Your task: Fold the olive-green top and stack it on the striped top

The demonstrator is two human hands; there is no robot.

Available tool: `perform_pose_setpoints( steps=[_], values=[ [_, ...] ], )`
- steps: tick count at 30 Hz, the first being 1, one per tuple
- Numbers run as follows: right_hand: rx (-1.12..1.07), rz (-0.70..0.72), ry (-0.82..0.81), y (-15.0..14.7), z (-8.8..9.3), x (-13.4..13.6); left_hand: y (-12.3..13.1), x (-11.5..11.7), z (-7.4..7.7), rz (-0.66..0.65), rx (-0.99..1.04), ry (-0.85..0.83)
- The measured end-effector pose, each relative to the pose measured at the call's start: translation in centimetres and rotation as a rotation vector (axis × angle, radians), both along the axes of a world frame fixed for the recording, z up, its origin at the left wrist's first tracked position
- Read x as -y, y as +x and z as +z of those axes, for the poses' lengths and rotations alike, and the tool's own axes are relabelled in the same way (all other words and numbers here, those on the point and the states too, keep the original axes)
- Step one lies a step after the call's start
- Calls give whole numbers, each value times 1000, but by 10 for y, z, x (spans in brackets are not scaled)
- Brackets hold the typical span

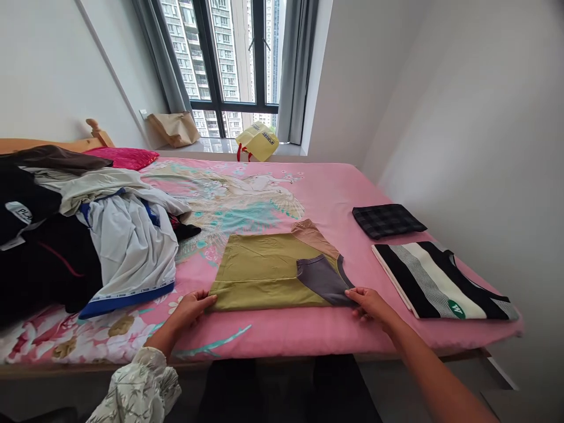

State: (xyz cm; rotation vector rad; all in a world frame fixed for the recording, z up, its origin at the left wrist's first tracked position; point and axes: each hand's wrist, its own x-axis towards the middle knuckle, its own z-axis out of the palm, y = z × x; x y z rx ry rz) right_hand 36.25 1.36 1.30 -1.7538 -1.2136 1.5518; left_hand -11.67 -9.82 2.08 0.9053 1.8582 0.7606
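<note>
While the olive shirt [259,255] lies flat on the pink bedsheet [330,191], my left hand [194,306] pinches its hem corner and my right hand [370,303] pinches its collar end.

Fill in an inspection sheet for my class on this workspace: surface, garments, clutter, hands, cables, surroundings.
Surface: pink patterned fabric bedsheet.
Garments: olive-green fabric shirt with grey and tan parts, laid flat; black-and-grey checked folded cloth and black, white and grey striped folded top to its right.
Clutter: rumpled heap of white and dark clothes at left; crimson pillow behind.
Hands: left hand at the shirt's hem corner; right hand pinching the collar end.
Cables: nothing seen.
Surroundings: dark-framed glass window, grey fabric curtains, brown paper bag, yellow bag.
</note>
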Motion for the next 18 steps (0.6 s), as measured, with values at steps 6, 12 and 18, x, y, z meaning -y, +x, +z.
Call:
perform_pose_setpoints(
  steps=[6,12,18],
  values=[
    [-7,-18,-11,-1,0,7,4,3,-3,-30,-115,31],
    [-31,-51,-8,1,-5,9,6,2,-5,10,-177,47],
    [-41,-78,17,2,-13,10,6,0,-5,3,-225,85]
  ],
)
